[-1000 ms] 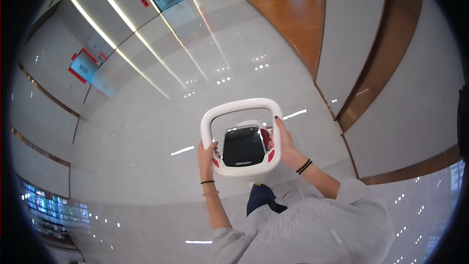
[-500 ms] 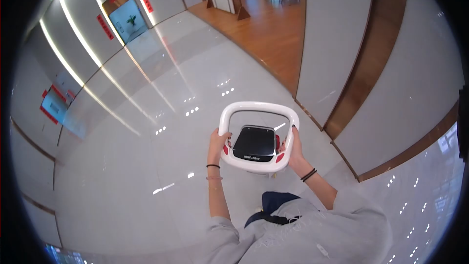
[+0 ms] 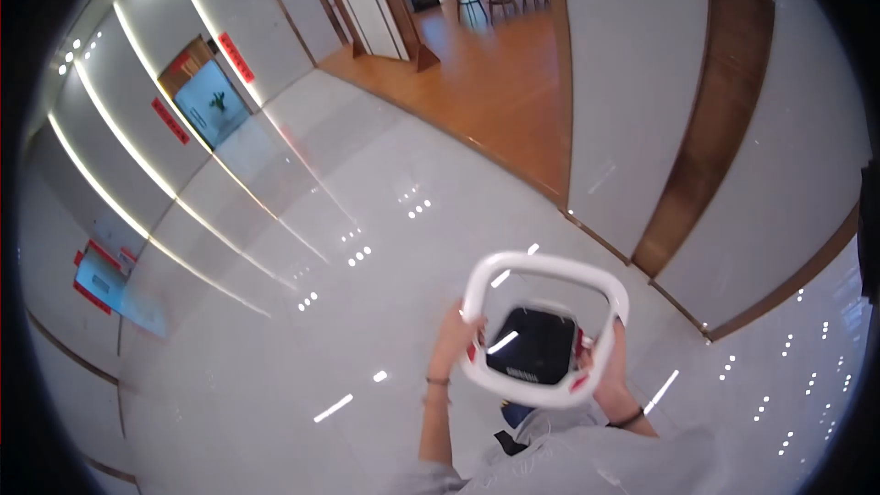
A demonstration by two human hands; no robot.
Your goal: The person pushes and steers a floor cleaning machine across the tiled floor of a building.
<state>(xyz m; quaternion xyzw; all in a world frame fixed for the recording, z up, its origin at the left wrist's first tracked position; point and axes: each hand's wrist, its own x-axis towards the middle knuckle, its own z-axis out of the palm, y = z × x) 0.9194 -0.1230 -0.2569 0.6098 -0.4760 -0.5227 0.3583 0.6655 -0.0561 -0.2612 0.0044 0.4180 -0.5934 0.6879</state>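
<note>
In front of my body is a white ring-shaped handle (image 3: 550,264), rounded at its corners, with a glossy black panel (image 3: 533,339) inside its lower part. Red patches mark the ring's lower corners, and pale lettering on the panel's near edge is too blurred to read. My left hand (image 3: 453,341) is closed around the ring's left side. On the opposite side, my right hand (image 3: 609,368) grips the ring, its fingers partly hidden behind the rim. Whatever carries the handle from below is hidden.
Shiny pale floor tiles (image 3: 275,376) spread ahead and left. A wall panel (image 3: 632,64) with brown trim stands close on the right. Beyond an opening lies a wooden floor (image 3: 477,82) with a partition (image 3: 371,14), tables, chairs and lit screens. A glass door (image 3: 213,103) is at the far left.
The handle and both hands now appear lower and farther right in view, with the grip kept. More of the wooden-floored room and its screens shows.
</note>
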